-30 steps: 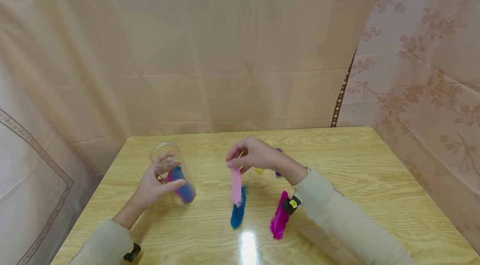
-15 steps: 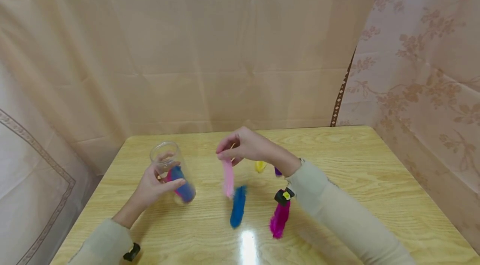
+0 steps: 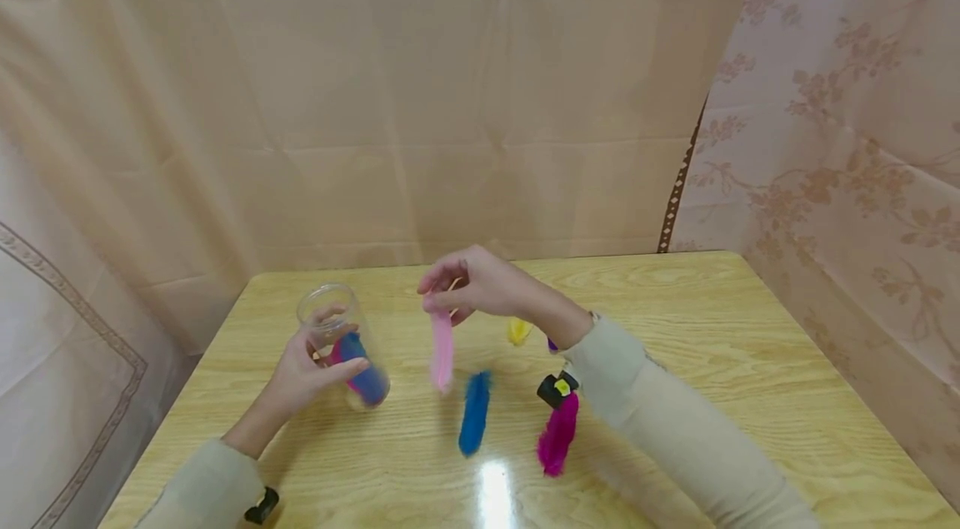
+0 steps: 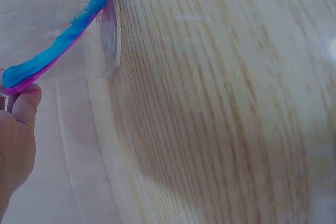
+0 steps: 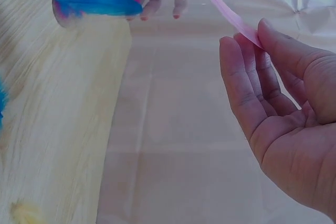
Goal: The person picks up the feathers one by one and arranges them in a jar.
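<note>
My left hand [image 3: 307, 366] grips a clear plastic jar [image 3: 330, 297] on the left part of the table, its open rim up. Through the wall show a blue feather [image 4: 52, 51] and a magenta feather [image 4: 26, 84] lying together inside. To the right of the jar, my right hand [image 3: 480, 283] pinches one end of a light pink feather [image 3: 442, 350] between thumb and fingers. It hangs down above the table, apart from the jar. Below it a loose blue feather [image 3: 474, 415] lies on the wood.
A magenta feather [image 3: 557, 437] lies on the table [image 3: 675, 296] under the right wrist. Beyond the right forearm are a yellow feather [image 3: 518, 331] and a purple one [image 3: 552, 344], both partly hidden. A beige curtain [image 3: 375, 121] hangs behind the table's far edge.
My right hand has moved left and slightly away from me, carrying the pink feather from over the loose blue feather toward the jar. The left hand and jar stay put.
</note>
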{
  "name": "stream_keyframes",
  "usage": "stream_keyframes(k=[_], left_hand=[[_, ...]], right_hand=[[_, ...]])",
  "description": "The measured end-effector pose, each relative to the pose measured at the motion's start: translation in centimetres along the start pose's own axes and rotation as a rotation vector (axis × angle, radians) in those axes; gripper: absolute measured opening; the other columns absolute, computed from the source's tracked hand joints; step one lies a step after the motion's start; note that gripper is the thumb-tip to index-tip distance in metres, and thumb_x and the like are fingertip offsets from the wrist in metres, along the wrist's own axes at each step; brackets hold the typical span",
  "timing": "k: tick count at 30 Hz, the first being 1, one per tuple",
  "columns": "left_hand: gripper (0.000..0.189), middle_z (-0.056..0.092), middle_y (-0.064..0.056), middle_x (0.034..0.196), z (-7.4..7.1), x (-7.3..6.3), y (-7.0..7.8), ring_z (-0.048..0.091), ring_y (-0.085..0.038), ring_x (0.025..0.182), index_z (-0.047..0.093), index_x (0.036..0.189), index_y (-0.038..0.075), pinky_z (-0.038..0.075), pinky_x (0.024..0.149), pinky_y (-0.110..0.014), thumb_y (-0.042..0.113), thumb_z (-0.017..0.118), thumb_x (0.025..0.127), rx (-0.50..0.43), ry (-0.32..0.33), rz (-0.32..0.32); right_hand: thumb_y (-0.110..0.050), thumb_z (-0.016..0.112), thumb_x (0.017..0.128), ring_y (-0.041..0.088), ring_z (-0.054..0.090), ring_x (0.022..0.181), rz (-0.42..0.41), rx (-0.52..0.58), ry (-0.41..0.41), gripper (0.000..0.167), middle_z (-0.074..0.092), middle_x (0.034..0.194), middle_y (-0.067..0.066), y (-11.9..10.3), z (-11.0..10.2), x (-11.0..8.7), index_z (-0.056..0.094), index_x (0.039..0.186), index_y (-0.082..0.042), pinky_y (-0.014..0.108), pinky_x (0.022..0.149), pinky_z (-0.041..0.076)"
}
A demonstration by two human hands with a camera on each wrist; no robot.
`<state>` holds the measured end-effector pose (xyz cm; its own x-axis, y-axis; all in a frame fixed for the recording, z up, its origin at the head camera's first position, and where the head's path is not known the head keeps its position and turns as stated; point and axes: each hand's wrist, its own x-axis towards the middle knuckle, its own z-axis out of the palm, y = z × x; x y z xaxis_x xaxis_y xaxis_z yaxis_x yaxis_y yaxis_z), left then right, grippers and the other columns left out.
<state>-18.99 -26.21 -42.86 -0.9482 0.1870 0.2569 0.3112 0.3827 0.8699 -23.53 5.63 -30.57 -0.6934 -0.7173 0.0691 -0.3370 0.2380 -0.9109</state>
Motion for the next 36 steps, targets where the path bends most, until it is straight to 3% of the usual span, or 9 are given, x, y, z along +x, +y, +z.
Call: stream_keyframes(k=[8, 16, 21, 25, 28, 31, 33, 36], left_hand=[[0.072, 0.061, -0.020, 0.136, 0.0, -0.4, 0.3, 0.052, -0.004, 0.118, 0.043, 0.145, 0.007, 0.048, 0.062, -0.024, 0.008, 0.083, 0.085, 0.018, 0.011, -0.012], [0.070, 0.061, -0.025, 0.134, 0.4, -0.5, 0.2, 0.055, -0.017, 0.117, 0.043, 0.143, 0.009, 0.050, 0.062, -0.025, 0.006, 0.082, 0.085, -0.018, -0.004, -0.006], [0.071, 0.063, -0.026, 0.131, 0.5, -0.8, 0.3, 0.057, -0.012, 0.116, 0.043, 0.142, 0.010, 0.050, 0.059, -0.026, 0.005, 0.083, 0.084, -0.029, 0.006, -0.001], [0.070, 0.067, -0.018, 0.127, 0.5, -0.9, 0.4, 0.058, -0.008, 0.113, 0.044, 0.141, 0.009, 0.050, 0.059, -0.025, 0.002, 0.082, 0.083, -0.029, 0.015, 0.023], [0.069, 0.071, -0.002, 0.124, 0.3, -1.0, 0.5, 0.058, -0.009, 0.113, 0.045, 0.140, 0.007, 0.051, 0.062, -0.025, -0.001, 0.082, 0.083, -0.033, 0.022, 0.049], [0.062, 0.062, 0.013, 0.131, 0.4, -1.1, 0.5, 0.057, -0.006, 0.116, 0.051, 0.136, 0.002, 0.054, 0.070, -0.026, -0.002, 0.081, 0.082, -0.037, 0.023, 0.070], [0.058, 0.053, 0.014, 0.139, 0.4, -1.1, 0.5, 0.056, -0.004, 0.117, 0.054, 0.133, 0.000, 0.055, 0.074, -0.028, -0.002, 0.082, 0.082, -0.033, 0.024, 0.073], [0.055, 0.047, 0.003, 0.143, 0.5, -1.0, 0.5, 0.056, -0.005, 0.115, 0.057, 0.130, -0.003, 0.056, 0.076, -0.030, -0.002, 0.082, 0.081, -0.021, 0.027, 0.060]], right_hand=[[-0.013, 0.076, 0.092, 0.023, 0.071, 0.082, -0.019, 0.010, -0.011, 0.021, 0.073, 0.097, 0.007, -1.2, 0.6, 0.8, 0.073, 0.111, -0.004, 0.039, 0.072, 0.061], [-0.011, 0.076, 0.092, 0.023, 0.071, 0.080, -0.051, 0.010, -0.022, 0.017, 0.072, 0.093, 0.007, -2.6, 1.5, 1.8, 0.073, 0.107, -0.002, 0.041, 0.071, 0.061], [-0.011, 0.075, 0.093, 0.024, 0.071, 0.080, -0.085, 0.020, -0.046, 0.019, 0.072, 0.094, 0.007, -3.7, 2.3, 2.4, 0.073, 0.108, 0.000, 0.037, 0.069, 0.061], [-0.009, 0.075, 0.093, 0.024, 0.071, 0.082, -0.115, 0.036, -0.052, 0.015, 0.072, 0.095, 0.007, -4.5, 2.8, 3.0, 0.074, 0.106, -0.002, 0.036, 0.069, 0.061], [-0.008, 0.075, 0.092, 0.023, 0.071, 0.081, -0.130, 0.042, -0.047, 0.014, 0.072, 0.094, 0.007, -5.0, 3.1, 3.4, 0.074, 0.105, -0.002, 0.035, 0.069, 0.061], [-0.009, 0.075, 0.092, 0.022, 0.071, 0.080, -0.137, 0.048, -0.032, 0.013, 0.072, 0.094, 0.006, -5.3, 3.3, 3.7, 0.074, 0.104, -0.003, 0.035, 0.069, 0.061], [-0.009, 0.075, 0.093, 0.022, 0.071, 0.081, -0.139, 0.058, -0.017, 0.014, 0.072, 0.094, 0.006, -5.4, 3.4, 3.9, 0.074, 0.104, -0.002, 0.035, 0.069, 0.061], [-0.008, 0.074, 0.093, 0.022, 0.071, 0.082, -0.143, 0.085, 0.017, 0.014, 0.072, 0.095, 0.007, -5.6, 3.4, 4.1, 0.074, 0.104, -0.001, 0.036, 0.069, 0.061]])
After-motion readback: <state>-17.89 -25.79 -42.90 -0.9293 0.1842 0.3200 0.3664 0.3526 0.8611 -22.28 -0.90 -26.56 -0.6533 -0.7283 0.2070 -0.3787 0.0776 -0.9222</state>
